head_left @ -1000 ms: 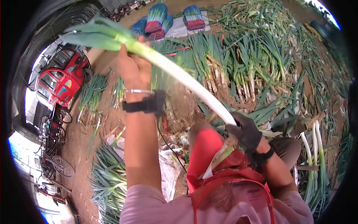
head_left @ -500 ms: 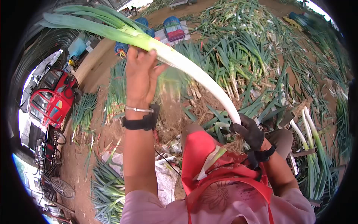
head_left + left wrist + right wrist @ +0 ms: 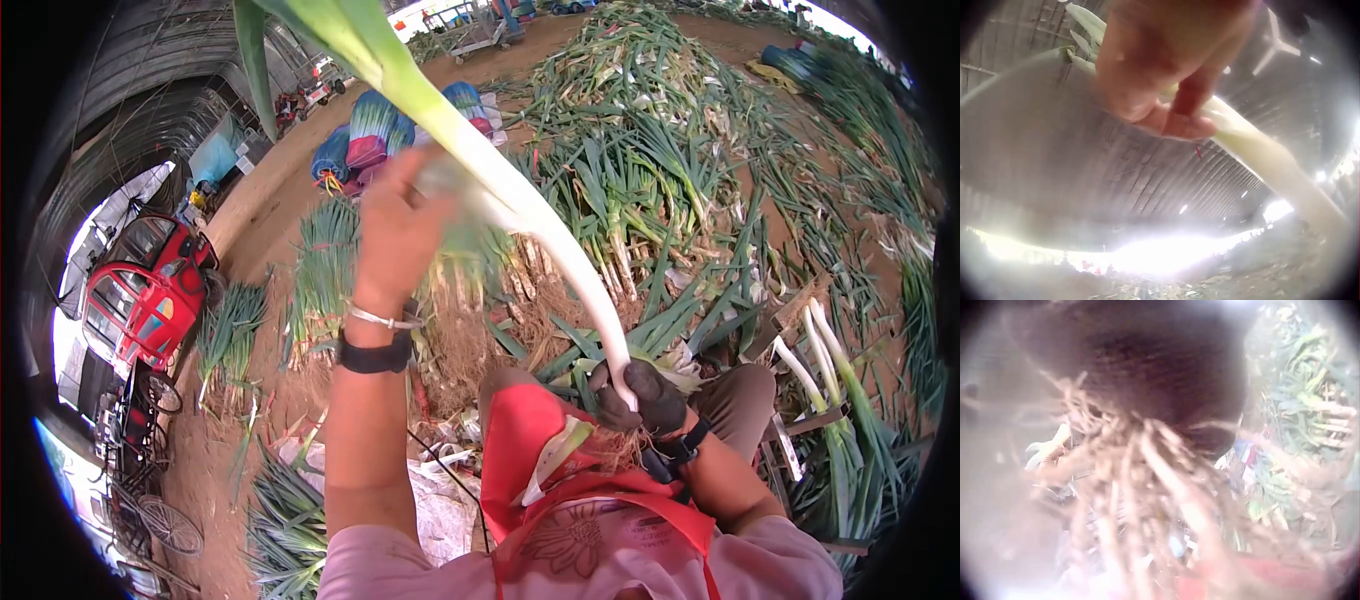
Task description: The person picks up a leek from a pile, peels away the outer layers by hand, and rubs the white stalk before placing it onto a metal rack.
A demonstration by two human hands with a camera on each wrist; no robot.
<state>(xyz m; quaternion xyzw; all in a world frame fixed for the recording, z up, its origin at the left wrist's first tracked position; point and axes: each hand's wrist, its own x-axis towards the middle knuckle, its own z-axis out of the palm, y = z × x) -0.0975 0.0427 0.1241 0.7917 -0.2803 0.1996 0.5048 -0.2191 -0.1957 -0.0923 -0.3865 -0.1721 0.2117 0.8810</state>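
Observation:
A long leek [image 3: 560, 245] arches from lower right to upper left in the head view, its green leaves running out of the top of the frame. My gloved right hand [image 3: 645, 398] grips its white root end. Roots [image 3: 1147, 487] hang below the dark glove in the right wrist view. My bare left hand [image 3: 400, 235], blurred, is curled beside the shaft. In the left wrist view its thumb and fingers pinch the leek's outer layer [image 3: 1235, 134], a pale strip along the shaft. A cut piece of leek [image 3: 555, 460] lies on the red apron [image 3: 520, 425].
Bundled leeks [image 3: 620, 200] and a pile of leaves [image 3: 620, 75] cover the ground ahead. Trimmed leeks [image 3: 840, 420] stand at the right, with more leeks [image 3: 285, 510] at the left. Filled bags [image 3: 370, 130] lie farther off. A red vehicle [image 3: 150, 295] and a bicycle [image 3: 168, 525] stand left.
My left hand, earlier open under the leek's upper shaft, has come down slightly and curled at its outer layer. The leek's leafy end has swung upward. My right hand still grips the root end.

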